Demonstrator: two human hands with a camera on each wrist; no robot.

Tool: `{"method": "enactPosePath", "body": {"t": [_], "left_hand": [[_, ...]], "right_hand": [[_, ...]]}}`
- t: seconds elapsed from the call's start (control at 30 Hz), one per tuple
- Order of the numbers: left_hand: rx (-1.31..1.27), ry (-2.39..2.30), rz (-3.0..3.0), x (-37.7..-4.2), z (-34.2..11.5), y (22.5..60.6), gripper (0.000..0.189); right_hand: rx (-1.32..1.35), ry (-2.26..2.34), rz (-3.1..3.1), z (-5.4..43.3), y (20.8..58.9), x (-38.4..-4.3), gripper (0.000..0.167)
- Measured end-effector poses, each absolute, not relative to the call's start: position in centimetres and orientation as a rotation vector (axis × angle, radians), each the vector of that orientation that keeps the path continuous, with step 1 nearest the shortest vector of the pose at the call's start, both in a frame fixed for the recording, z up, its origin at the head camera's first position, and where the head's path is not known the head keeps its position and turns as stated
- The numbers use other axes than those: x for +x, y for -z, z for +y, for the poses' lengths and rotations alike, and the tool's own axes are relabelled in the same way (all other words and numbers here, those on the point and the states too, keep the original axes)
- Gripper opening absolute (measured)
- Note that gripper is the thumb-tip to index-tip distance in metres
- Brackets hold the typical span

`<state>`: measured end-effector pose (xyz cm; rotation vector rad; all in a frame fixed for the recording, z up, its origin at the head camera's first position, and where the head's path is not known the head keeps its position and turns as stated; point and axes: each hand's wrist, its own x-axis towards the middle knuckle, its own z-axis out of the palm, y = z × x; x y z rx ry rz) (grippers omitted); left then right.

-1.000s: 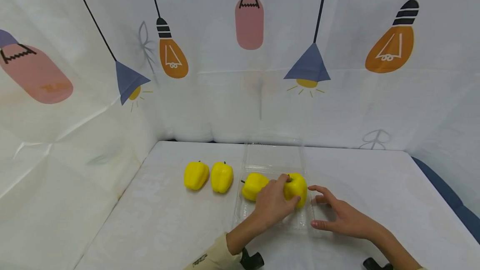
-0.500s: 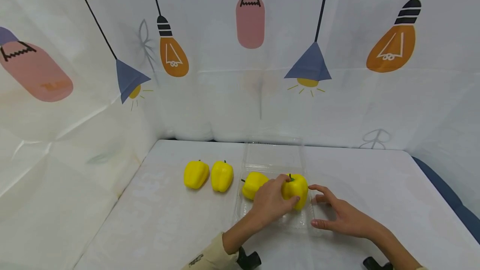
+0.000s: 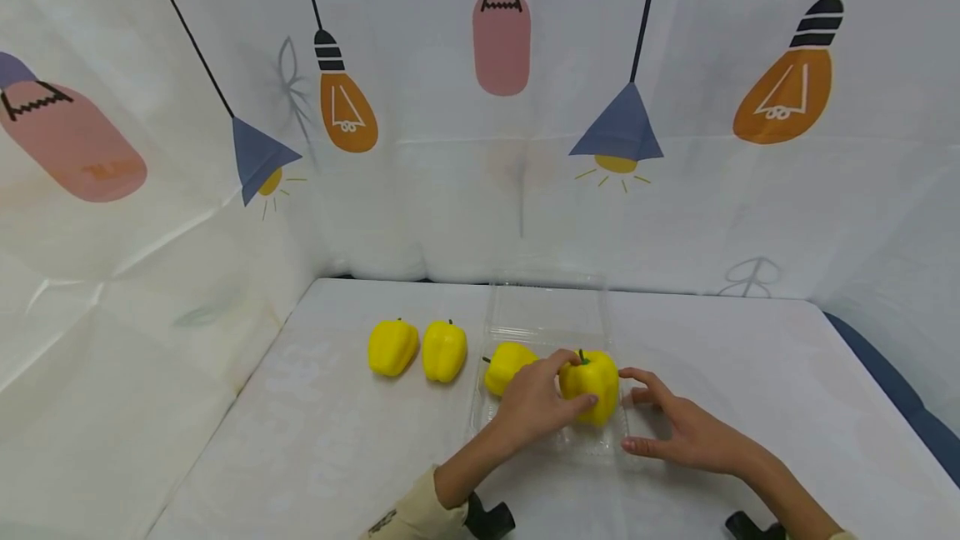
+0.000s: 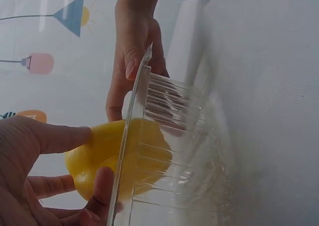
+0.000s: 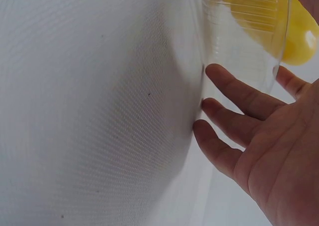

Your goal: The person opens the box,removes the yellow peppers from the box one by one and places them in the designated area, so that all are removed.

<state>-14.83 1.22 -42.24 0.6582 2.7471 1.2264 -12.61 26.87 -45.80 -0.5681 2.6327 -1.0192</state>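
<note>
My left hand [image 3: 528, 400] grips a yellow bell pepper [image 3: 597, 390] between thumb and fingers, its green stem pointing up. This pepper [image 4: 97, 148] is over the right half of a clear plastic clamshell container [image 3: 480, 423], partly below the rim in the left wrist view. A second yellow bell pepper [image 3: 504, 367] lies on its side in the container's left half, partly hidden by my left hand. My right hand [image 3: 693, 432] is at the container's right side, fingers spread and loosely bent. In the right wrist view, those fingertips [image 5: 217, 72] are close against the container's wall [image 5: 239, 51].
Two more yellow bell peppers, one [image 3: 393, 347] left of the other [image 3: 444, 351], lie on the white table [image 3: 337, 457] left of the container. The container's raised lid [image 3: 547, 311] stands behind it. A white cloth [image 3: 435, 198] printed with lamps hangs behind the table.
The pepper in my left hand has shifted slightly toward me and to the right, and more of its front shows. My left wrist has drawn back a little. The right hand stays put.
</note>
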Motion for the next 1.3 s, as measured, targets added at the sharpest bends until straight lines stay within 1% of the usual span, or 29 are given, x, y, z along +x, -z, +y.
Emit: {"method": "enactPosePath", "body": {"t": [0.43, 0.67, 1.3], "left_hand": [[0.7, -1.304, 2.647, -14.7, 0.1, 41.5, 0.047], [0.741, -1.419, 2.574, -14.9, -1.0, 41.4, 0.046], [0.747, -1.55, 2.393, -15.4, -3.1, 41.2, 0.044]], "right_hand": [[-0.553, 1.011, 2.634, 27.0, 45.9, -12.6, 0.082], [-0.532, 0.993, 2.636, 26.8, 45.7, -12.6, 0.083], [-0.539, 0.986, 2.63, 26.7, 45.6, -12.7, 0.086]]}}
